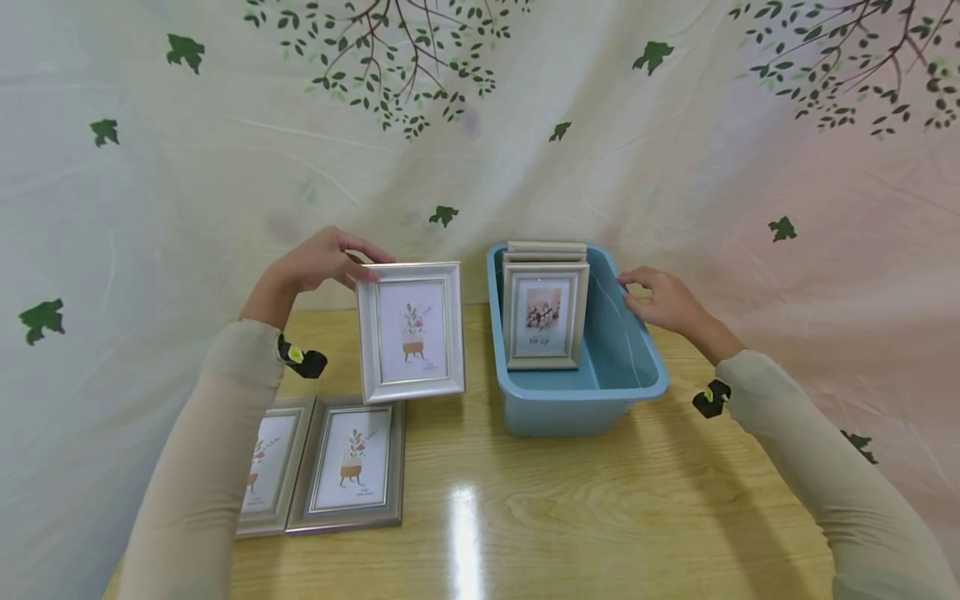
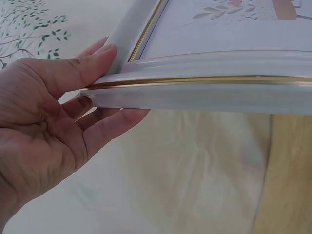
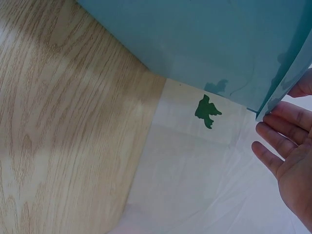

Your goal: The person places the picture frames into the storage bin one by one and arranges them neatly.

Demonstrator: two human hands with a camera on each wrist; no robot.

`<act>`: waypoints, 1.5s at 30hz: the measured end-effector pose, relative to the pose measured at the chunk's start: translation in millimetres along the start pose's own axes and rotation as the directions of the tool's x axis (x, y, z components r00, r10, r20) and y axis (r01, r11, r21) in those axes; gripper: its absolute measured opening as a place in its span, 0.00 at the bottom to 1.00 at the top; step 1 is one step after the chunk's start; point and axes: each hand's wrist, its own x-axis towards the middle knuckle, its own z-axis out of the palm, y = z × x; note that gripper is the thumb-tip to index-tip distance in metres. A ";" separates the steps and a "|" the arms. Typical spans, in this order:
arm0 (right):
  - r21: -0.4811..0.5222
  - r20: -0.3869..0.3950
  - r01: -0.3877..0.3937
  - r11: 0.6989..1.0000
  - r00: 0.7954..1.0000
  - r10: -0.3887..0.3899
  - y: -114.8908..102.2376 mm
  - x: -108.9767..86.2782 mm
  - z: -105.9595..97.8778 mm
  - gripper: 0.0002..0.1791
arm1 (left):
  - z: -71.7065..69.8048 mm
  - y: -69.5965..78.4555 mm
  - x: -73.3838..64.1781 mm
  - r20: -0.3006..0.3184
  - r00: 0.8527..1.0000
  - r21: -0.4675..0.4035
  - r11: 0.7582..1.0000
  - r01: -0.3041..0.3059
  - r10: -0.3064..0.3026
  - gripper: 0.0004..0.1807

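My left hand (image 1: 322, 262) pinches the upper left corner of a white picture frame (image 1: 367, 333) with a plant print. The left wrist view shows the thumb on its front and the fingers (image 2: 105, 126) behind its edge. The frame is upright, above two silver picture frames lying on the table, one (image 1: 393, 475) fully seen and the other (image 1: 294, 479) partly behind my left sleeve. My right hand (image 1: 663, 300) grips the right rim of a blue plastic bin (image 1: 585, 396), its fingers (image 3: 282, 139) against the outside. Several picture frames (image 1: 545, 364) stand upright in the bin's left side.
The wooden table (image 1: 540, 517) runs up to a pale cloth backdrop (image 1: 225, 183) printed with leaves and birds. The bin stands close to that cloth. Bare bin floor (image 1: 600, 358) shows to the right of the standing frames.
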 end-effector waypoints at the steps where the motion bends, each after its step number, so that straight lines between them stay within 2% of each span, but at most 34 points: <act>1: 0.000 0.001 -0.002 1.000 1.000 0.002 0.1 -0.3 -0.1 0.21 | -1.5 3.2 -0.1 -0.009 1.000 0.001 1.000 -0.005 0.005 0.17; 7: -0.008 0.008 -0.015 1.000 1.000 0.015 -0.1 -0.7 -0.6 0.21 | -9.4 21.4 0.8 -0.048 0.998 -0.005 0.999 -0.043 0.043 0.16; 13: 0.001 0.009 -0.021 1.000 1.000 0.021 -0.5 -1.0 -0.7 0.21 | -14.0 36.0 1.3 -0.061 0.995 0.004 0.997 -0.077 0.077 0.16; 24: 0.006 -0.012 0.003 1.000 1.000 -0.003 2.3 -3.4 1.4 0.21 | -24.4 66.8 -2.6 -0.103 0.990 0.054 0.995 -0.088 0.093 0.16; 30: 0.011 -0.018 0.007 1.000 1.000 -0.007 2.6 -2.3 1.4 0.21 | -27.2 86.7 -1.2 -0.132 0.984 0.051 0.993 -0.111 0.116 0.15; 37: 0.018 -0.017 0.008 1.000 1.000 -0.007 0.4 0.1 -0.6 0.21 | -25.7 108.8 -0.2 -0.179 0.969 -0.037 0.983 -0.182 0.173 0.15; 45: 0.023 -0.003 -0.009 1.000 1.000 0.009 -2.8 -1.3 -2.3 0.21 | -11.8 122.6 12.3 -0.233 0.947 -0.081 0.966 -0.246 0.221 0.16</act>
